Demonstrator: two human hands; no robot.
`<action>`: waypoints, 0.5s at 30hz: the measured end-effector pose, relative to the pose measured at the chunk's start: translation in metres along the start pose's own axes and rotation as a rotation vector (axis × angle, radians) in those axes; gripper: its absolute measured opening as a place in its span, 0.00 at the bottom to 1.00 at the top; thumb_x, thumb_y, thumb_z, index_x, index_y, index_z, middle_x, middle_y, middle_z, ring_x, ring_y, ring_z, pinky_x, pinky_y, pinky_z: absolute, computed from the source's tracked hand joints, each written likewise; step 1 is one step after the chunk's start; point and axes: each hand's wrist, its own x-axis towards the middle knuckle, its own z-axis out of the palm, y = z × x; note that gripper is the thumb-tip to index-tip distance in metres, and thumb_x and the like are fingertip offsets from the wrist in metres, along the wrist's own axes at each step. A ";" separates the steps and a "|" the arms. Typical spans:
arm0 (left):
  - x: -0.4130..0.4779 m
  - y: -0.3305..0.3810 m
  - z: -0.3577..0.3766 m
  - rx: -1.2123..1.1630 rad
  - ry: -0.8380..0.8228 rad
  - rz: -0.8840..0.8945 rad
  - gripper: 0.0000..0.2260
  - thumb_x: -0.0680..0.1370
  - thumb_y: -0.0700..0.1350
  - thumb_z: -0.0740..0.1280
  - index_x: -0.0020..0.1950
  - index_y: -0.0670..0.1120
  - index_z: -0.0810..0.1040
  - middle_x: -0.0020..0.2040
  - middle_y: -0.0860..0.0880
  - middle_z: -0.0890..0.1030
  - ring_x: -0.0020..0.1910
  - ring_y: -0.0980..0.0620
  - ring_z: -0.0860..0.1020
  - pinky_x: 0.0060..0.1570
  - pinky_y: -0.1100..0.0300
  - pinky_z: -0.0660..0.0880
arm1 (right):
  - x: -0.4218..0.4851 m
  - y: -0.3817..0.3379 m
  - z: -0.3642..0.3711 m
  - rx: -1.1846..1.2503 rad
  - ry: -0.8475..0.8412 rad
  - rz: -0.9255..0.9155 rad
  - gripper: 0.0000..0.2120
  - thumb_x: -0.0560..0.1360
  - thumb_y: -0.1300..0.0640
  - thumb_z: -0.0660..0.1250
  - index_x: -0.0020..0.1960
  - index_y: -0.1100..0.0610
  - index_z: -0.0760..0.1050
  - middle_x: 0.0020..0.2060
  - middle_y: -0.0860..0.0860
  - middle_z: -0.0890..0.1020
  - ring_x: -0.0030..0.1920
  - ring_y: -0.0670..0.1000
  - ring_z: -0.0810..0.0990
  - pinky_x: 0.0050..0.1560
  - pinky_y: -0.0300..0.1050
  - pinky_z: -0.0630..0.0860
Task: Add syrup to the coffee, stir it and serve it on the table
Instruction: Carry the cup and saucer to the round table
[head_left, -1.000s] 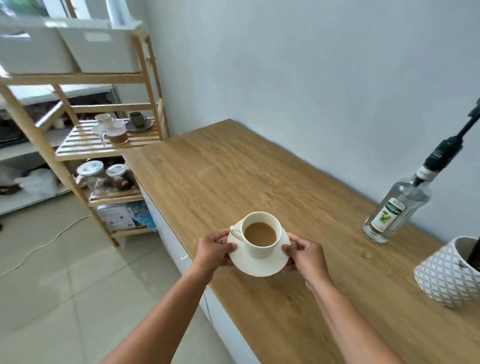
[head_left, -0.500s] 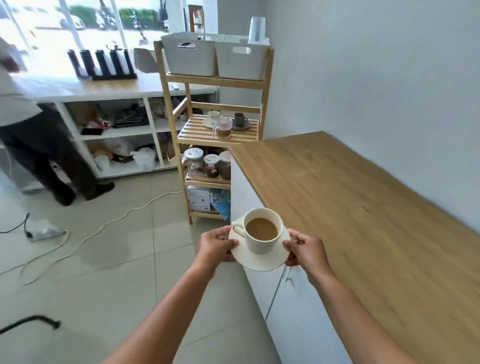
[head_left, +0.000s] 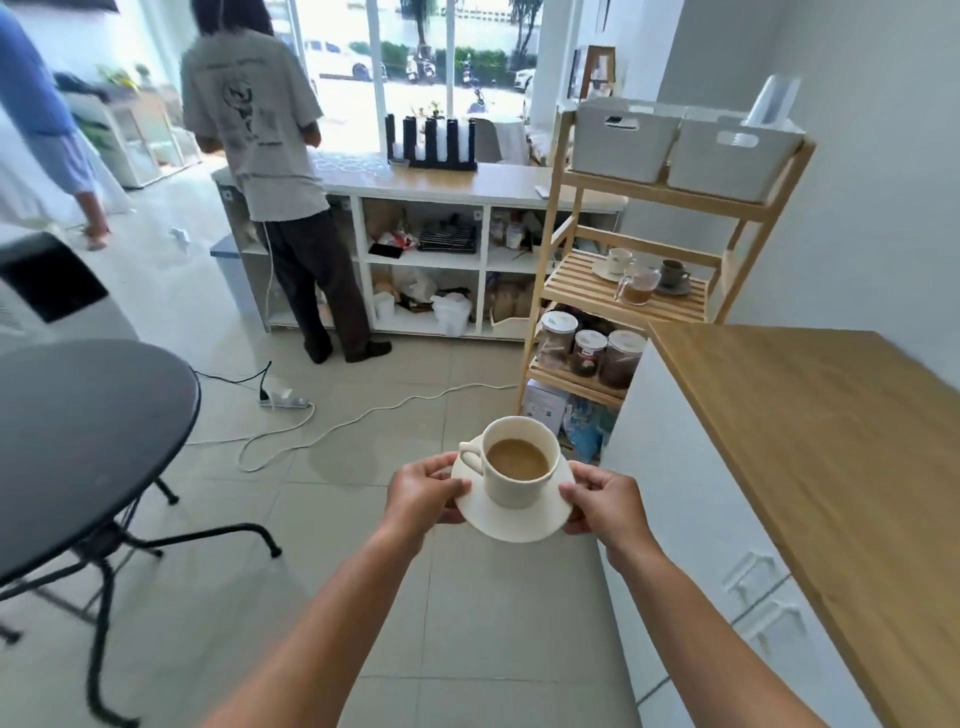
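Fingertips under the round white saucer (head_left: 511, 514) are out of sight, so only the thumbs and knuckles show on top of its rim. Left hand (head_left: 423, 493) is pinched onto the left edge, right hand (head_left: 597, 501) onto the right edge, both closed on it. White ceramic cup (head_left: 517, 462) sits upright on the saucer with milky brown coffee (head_left: 518, 458) inside, handle pointing toward the left hand. Whole thing is held in the air over the pale tiled floor (head_left: 332, 462), just left of the white cabinet with the light wooden countertop (head_left: 810, 431), not touching it.

Round black metal table (head_left: 88, 436) on the left is cut off by the frame edge, well apart from the cup. White cables and a power strip (head_left: 285, 400) trail across the floor between them. Further back there's a wooden slatted shelf rack (head_left: 649, 296) with cups and jars, labels too small to read. A person in a grey t-shirt (head_left: 260, 124) stands with their back turned at a white counter, and another person in a blue sleeve (head_left: 41, 119) is half out of frame at the left
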 end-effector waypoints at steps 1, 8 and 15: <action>0.000 0.001 -0.016 -0.011 0.028 -0.001 0.18 0.75 0.29 0.68 0.62 0.43 0.81 0.48 0.42 0.86 0.33 0.50 0.82 0.28 0.60 0.81 | 0.002 -0.004 0.016 -0.006 -0.038 -0.006 0.15 0.74 0.67 0.68 0.59 0.56 0.81 0.41 0.53 0.86 0.35 0.52 0.82 0.36 0.51 0.84; 0.002 0.000 -0.105 -0.102 0.221 -0.006 0.18 0.75 0.29 0.68 0.63 0.42 0.80 0.49 0.42 0.86 0.36 0.48 0.82 0.30 0.59 0.82 | 0.022 -0.024 0.115 -0.010 -0.253 0.006 0.16 0.74 0.70 0.66 0.59 0.60 0.80 0.36 0.57 0.82 0.26 0.48 0.76 0.26 0.41 0.79; 0.020 0.006 -0.176 -0.154 0.429 -0.011 0.20 0.76 0.29 0.68 0.67 0.40 0.78 0.51 0.40 0.85 0.38 0.47 0.82 0.32 0.57 0.83 | 0.065 -0.039 0.209 -0.044 -0.446 -0.016 0.16 0.73 0.70 0.67 0.56 0.56 0.81 0.30 0.53 0.79 0.24 0.47 0.75 0.28 0.43 0.80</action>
